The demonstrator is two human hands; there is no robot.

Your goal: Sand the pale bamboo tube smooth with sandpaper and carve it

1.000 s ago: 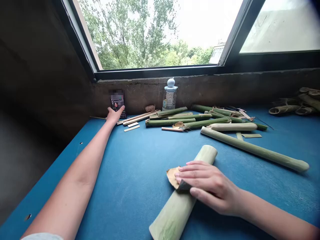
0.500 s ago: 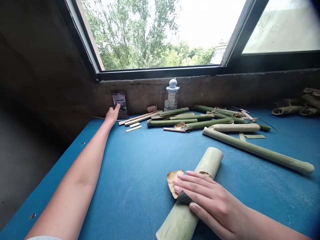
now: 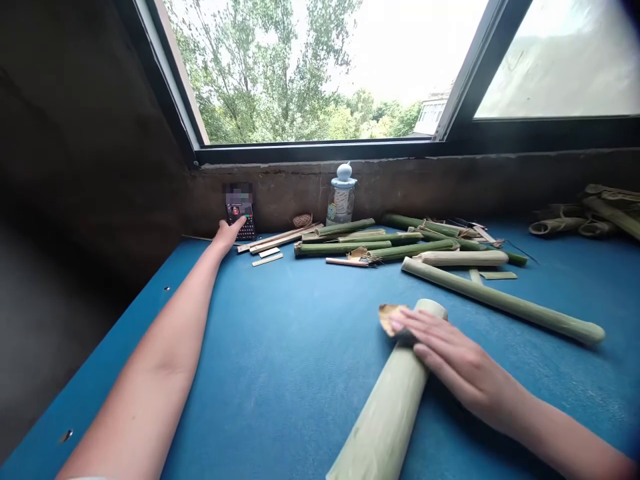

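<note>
Beyond the right hand (image 3: pixel 457 357), a jar (image 3: pixel 341 202) holds something white. This hand clamps sandpaper (image 3: pixel 387 321) on bamboo (image 3: pixel 385 413) beneath, its long axis pointing away, slightly rightward. The left hand (image 3: pixel 227 235), at the phone (image 3: pixel 247 230): grip I cannot tell.

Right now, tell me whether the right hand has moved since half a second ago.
Yes: judged against the lidded jar, the right hand has moved rightward and farther from the camera, along the thick bamboo piece.

Two hands (image 3: pixel 454 357), one phone (image 3: pixel 240 199), one sandpaper sheet (image 3: pixel 387 318), one jar (image 3: pixel 341 200), bamboo pieces (image 3: pixel 383 417) too overlapped to count
</note>
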